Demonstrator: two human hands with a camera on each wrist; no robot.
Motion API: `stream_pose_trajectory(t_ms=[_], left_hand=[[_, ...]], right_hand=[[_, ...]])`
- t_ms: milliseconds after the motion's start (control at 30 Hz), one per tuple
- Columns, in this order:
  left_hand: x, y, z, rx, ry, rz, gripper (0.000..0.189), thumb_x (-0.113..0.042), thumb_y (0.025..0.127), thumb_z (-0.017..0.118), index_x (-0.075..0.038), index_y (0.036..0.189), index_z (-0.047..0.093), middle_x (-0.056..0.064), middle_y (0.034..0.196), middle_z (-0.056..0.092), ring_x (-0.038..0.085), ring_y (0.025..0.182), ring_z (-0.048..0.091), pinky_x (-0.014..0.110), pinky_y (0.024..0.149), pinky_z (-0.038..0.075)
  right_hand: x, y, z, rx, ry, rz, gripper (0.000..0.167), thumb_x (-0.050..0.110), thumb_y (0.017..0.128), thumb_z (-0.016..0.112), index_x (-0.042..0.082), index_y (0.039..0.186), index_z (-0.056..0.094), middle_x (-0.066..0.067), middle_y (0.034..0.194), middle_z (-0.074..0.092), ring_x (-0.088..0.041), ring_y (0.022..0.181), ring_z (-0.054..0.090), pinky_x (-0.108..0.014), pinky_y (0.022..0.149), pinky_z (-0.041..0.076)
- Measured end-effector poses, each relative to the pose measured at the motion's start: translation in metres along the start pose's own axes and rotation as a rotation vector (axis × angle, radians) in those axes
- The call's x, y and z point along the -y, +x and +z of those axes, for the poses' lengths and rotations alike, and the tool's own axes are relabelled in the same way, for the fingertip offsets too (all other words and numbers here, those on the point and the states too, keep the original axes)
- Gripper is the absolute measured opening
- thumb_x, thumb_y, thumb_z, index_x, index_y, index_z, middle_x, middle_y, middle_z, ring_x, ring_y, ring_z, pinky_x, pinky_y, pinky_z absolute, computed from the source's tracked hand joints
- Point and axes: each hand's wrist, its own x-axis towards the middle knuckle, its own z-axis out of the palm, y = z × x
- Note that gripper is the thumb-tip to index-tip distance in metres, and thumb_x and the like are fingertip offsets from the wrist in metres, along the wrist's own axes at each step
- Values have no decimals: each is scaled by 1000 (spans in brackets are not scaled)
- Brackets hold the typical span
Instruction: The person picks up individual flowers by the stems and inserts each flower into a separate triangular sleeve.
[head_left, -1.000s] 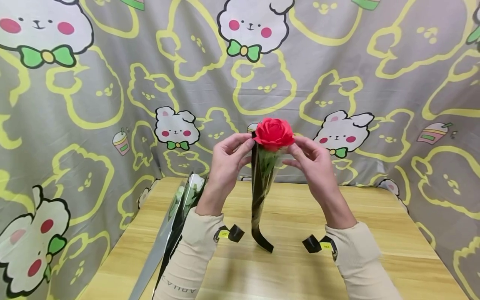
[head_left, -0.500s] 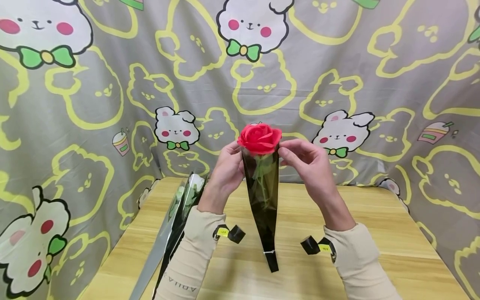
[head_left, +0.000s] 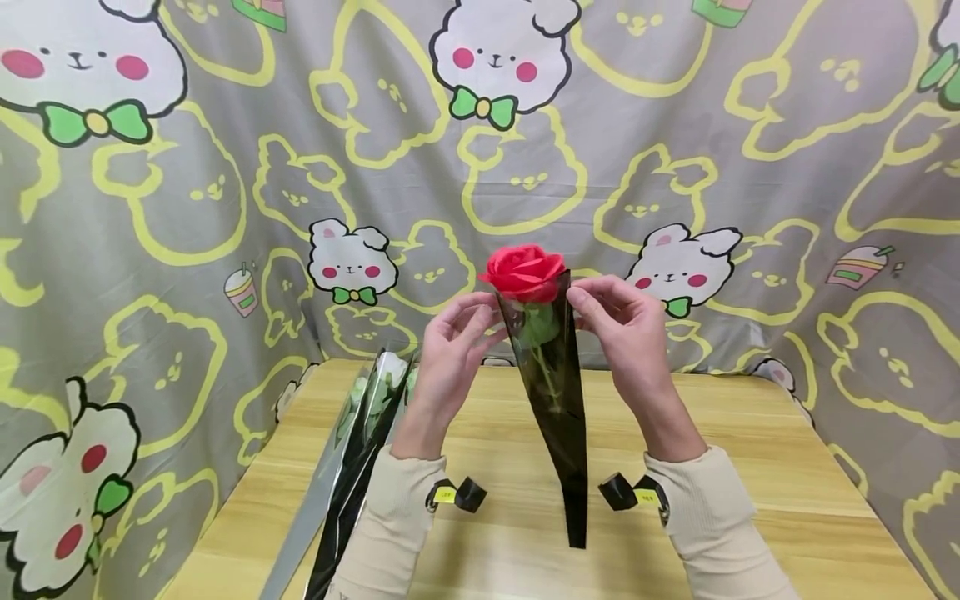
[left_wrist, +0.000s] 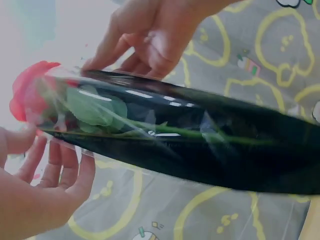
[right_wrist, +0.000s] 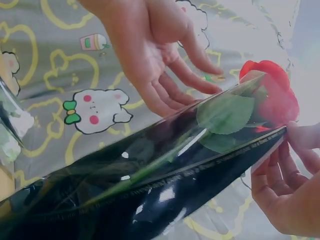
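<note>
A red rose [head_left: 525, 272] with green leaves stands upright in a black, clear-fronted wrapping sleeve [head_left: 553, 400], held above the table. My right hand [head_left: 626, 325] pinches the sleeve's upper right edge between thumb and fingers, just below the bloom. On the other side my left hand [head_left: 450, 350] is at the sleeve's upper left edge. Its fingers are spread and relaxed, with the tips at or near the film. In the right wrist view the left hand [right_wrist: 160, 60] shows a gap between thumb and forefinger; whether its fingertips touch the film is hard to tell.
Wrapped white roses [head_left: 378, 379] in black and grey sleeves lie at the left of the wooden table [head_left: 675, 517], beside the left forearm. A grey patterned curtain [head_left: 525, 192] hangs around the back and sides.
The sleeve has turned so its clear front and the stem face me, and its lower tip has swung right. My left hand's pinch on the upper left edge has loosened.
</note>
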Motion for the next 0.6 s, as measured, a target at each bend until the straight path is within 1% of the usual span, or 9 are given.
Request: stream_pose_trajectory(t_ms=[33, 100, 167, 233, 300, 367, 467, 533, 600], left_hand=[[1, 0, 1, -8, 22, 5, 18, 1, 104, 56, -10, 108, 70, 7, 107, 68, 20, 101, 64, 39, 93, 56], [0, 1, 5, -35, 58, 7, 19, 3, 101, 59, -12, 104, 71, 5, 102, 68, 17, 95, 64, 35, 87, 58], [-2, 2, 9, -63, 85, 16, 18, 4, 100, 62, -11, 100, 72, 4, 98, 69, 15, 91, 64, 32, 81, 58], [-5, 3, 12, -86, 106, 52, 16, 5, 98, 64, -8, 97, 73, 4, 94, 70, 14, 87, 65, 31, 77, 59], [-8, 4, 13, -107, 134, 102, 10, 6, 96, 66, -2, 96, 73, 5, 91, 71, 15, 84, 66, 32, 75, 59], [-10, 4, 14, -108, 199, 146, 5, 4, 95, 69, 5, 98, 72, 4, 88, 71, 15, 80, 66, 32, 74, 59], [-12, 4, 15, -93, 300, 185, 13, 2, 94, 72, 11, 102, 71, 4, 86, 72, 15, 76, 66, 32, 74, 60], [-15, 3, 16, -102, 329, 208, 14, 1, 93, 73, 12, 102, 71, 5, 86, 71, 16, 74, 66, 33, 74, 60], [-17, 4, 16, -112, 328, 230, 14, 1, 93, 73, 12, 101, 71, 6, 87, 71, 18, 73, 67, 34, 74, 60]], right_hand=[[-1, 0, 0, -3, 2, -1, 13, 9, 94, 76, -2, 102, 75, -6, 98, 74, -15, 82, 66, -27, 72, 58], [-1, -1, 1, -6, 6, -1, 9, 8, 94, 76, 1, 100, 77, -6, 98, 74, -15, 81, 66, -27, 72, 58], [-1, -2, 0, -4, 13, -2, 9, 7, 94, 76, 0, 100, 76, -7, 97, 73, -15, 80, 66, -28, 72, 58], [-1, -2, -1, 0, 4, -12, 11, 6, 93, 76, -3, 101, 75, -7, 95, 73, -17, 78, 66, -29, 72, 59], [-1, -2, -1, 11, -7, -23, 14, 4, 93, 75, -7, 102, 74, -8, 94, 72, -19, 78, 66, -29, 72, 59], [0, -2, -2, 35, -37, -34, 17, 5, 94, 75, -9, 103, 72, -8, 92, 72, -20, 78, 66, -29, 72, 60], [0, -2, -1, 58, -69, -41, 18, 5, 94, 74, -10, 103, 72, -6, 92, 73, -19, 78, 67, -28, 72, 60], [0, -2, -2, 45, -61, -39, 17, 4, 94, 74, -10, 103, 72, -5, 91, 73, -19, 77, 67, -28, 72, 60], [2, -1, -3, 11, -32, -38, 16, 2, 94, 74, -11, 102, 72, -5, 90, 73, -20, 76, 66, -28, 71, 60]])
